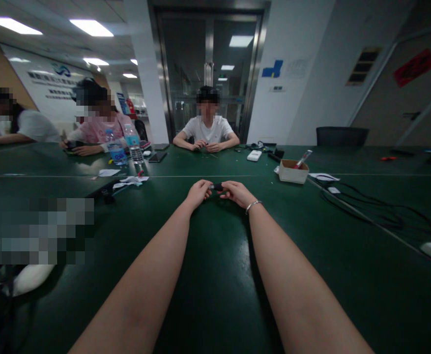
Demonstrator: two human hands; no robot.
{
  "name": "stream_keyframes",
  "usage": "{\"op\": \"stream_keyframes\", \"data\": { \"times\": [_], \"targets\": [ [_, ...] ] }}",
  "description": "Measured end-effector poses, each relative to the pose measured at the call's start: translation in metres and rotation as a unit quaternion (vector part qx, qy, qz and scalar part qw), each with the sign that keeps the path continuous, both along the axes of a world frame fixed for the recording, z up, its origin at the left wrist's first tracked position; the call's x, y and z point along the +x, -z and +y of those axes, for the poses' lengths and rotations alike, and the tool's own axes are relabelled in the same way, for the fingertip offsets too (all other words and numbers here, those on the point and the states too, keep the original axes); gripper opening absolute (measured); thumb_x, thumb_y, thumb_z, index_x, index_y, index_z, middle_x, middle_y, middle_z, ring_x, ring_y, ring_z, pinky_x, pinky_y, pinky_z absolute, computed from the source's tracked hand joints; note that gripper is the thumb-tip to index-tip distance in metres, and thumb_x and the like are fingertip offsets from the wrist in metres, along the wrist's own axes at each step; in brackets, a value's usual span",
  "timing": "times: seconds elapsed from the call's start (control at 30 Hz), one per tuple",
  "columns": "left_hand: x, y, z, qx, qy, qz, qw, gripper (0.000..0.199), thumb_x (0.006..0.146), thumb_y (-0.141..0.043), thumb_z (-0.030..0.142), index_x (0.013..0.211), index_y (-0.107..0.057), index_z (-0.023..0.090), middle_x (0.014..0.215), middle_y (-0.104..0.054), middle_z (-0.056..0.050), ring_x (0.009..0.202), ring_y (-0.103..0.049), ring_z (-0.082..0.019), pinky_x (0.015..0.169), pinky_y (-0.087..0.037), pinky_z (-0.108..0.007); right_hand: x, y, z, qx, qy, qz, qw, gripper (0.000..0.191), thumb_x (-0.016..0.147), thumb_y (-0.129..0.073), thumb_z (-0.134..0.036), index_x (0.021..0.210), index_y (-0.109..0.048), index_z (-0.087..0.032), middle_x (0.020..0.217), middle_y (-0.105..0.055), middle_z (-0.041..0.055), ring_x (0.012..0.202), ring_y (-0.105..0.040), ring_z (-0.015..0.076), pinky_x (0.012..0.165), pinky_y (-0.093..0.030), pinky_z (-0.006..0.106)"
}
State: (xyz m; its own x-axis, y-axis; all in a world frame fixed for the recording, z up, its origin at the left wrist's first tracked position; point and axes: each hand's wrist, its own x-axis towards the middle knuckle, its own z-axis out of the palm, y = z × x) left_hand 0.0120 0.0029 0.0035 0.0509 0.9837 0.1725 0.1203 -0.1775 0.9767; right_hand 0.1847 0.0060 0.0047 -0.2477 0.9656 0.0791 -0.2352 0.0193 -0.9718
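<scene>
Both arms reach out over the dark green table (215,275). Between the fingertips sits a small black object (217,187), with a greyish end on its left side; its exact kind is too small to tell. My left hand (199,193) pinches the greyish left end. The black right part is held by my right hand (237,193), thumb and fingers closed on it, and a silver bracelet (252,206) circles that wrist.
Two water bottles (116,149) stand at the back left near papers (131,182). A small open box (293,172) and black cables (373,201) lie to the right. People sit across the table and at the left.
</scene>
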Motion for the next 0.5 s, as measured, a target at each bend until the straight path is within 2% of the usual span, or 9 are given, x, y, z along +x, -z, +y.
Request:
{"op": "stream_keyframes", "data": {
  "times": [0.1, 0.23, 0.5],
  "targets": [
    [-0.0001, 0.0000, -0.0002, 0.004, -0.008, -0.009, 1.000, 0.013, 0.079, -0.058, 0.024, 0.087, -0.063, 0.015, 0.068, -0.059, -0.001, 0.054, -0.050, -0.008, 0.049, -0.038, -0.019, 0.0002, -0.0006, -0.0003, 0.001, -0.002, 0.001, 1.000, 0.007, 0.083, -0.066, -0.014, 0.078, -0.063, -0.012, 0.052, -0.058, -0.0004, 0.055, -0.063, 0.0108, 0.062, -0.060, 0.023],
    [-0.0003, 0.0000, -0.0002, -0.003, -0.005, -0.007, 1.000, 0.016, 0.081, -0.056, 0.028, 0.085, -0.063, 0.015, 0.060, -0.056, 0.000, 0.051, -0.048, -0.009, 0.048, -0.038, -0.020, 0.0000, -0.0018, -0.0013, -0.001, -0.004, -0.001, 1.000, 0.006, 0.083, -0.067, -0.015, 0.078, -0.063, -0.012, 0.054, -0.060, 0.0004, 0.052, -0.061, 0.0094, 0.063, -0.060, 0.023],
    [-0.0001, 0.0034, 0.0016, 0.026, 0.001, 0.013, 1.000, 0.016, 0.077, -0.056, 0.025, 0.086, -0.065, 0.016, 0.062, -0.055, 0.001, 0.052, -0.047, -0.010, 0.048, -0.036, -0.021, -0.0006, -0.0034, -0.0032, -0.002, -0.006, -0.006, 1.000, 0.006, 0.083, -0.065, -0.014, 0.077, -0.063, -0.012, 0.059, -0.064, 0.0024, 0.052, -0.061, 0.0086, 0.062, -0.060, 0.022]
  ]
}}
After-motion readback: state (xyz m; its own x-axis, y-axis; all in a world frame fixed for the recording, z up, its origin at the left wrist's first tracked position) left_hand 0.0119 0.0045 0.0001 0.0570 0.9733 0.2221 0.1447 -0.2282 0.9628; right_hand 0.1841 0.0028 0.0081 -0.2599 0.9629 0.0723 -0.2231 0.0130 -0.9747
